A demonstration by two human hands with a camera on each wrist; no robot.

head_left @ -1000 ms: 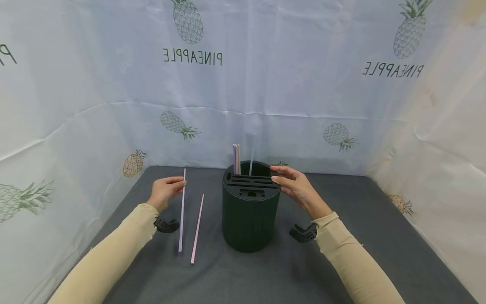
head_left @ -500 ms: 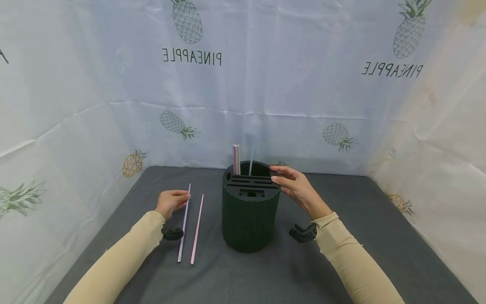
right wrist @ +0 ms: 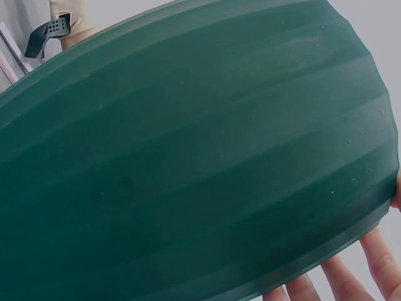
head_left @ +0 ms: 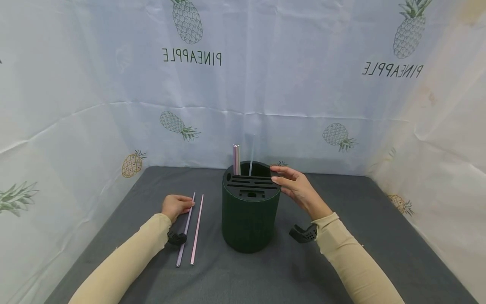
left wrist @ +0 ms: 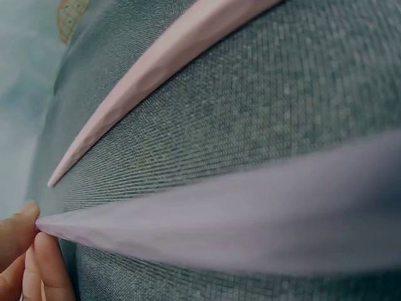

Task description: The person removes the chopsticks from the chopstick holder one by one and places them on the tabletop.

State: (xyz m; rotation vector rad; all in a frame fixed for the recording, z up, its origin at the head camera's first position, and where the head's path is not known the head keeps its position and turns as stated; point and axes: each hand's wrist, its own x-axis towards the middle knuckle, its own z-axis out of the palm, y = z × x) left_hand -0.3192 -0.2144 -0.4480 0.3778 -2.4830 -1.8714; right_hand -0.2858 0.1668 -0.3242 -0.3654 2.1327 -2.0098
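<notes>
My left hand (head_left: pixel 176 206) pinches a purple chopstick (head_left: pixel 189 221) near its thin end. In the left wrist view, thumb and fingers close on the tip of that chopstick (left wrist: pixel 156 226). A pink chopstick (head_left: pixel 197 230) lies just to its right on the dark cloth, roughly alongside. A dark green utensil holder (head_left: pixel 248 223) stands upright in the middle, with a slotted black top. My right hand (head_left: pixel 298 188) grips its right rim; in the right wrist view several fingers (right wrist: pixel 341 279) bend against the edge of the green wall (right wrist: pixel 207 144).
Several chopsticks (head_left: pixel 236 159) and a pale translucent stick (head_left: pixel 252 154) stand in the holder's rear opening. A dark grey cloth (head_left: pixel 353 228) covers the table. A white curtain (head_left: pixel 300 93) printed with pineapples hangs behind and at both sides.
My left hand has lowered the purple chopstick and brought it rightward, nearer the pink one, its thick end coming closer to me. The right hand and the holder have stayed in place.
</notes>
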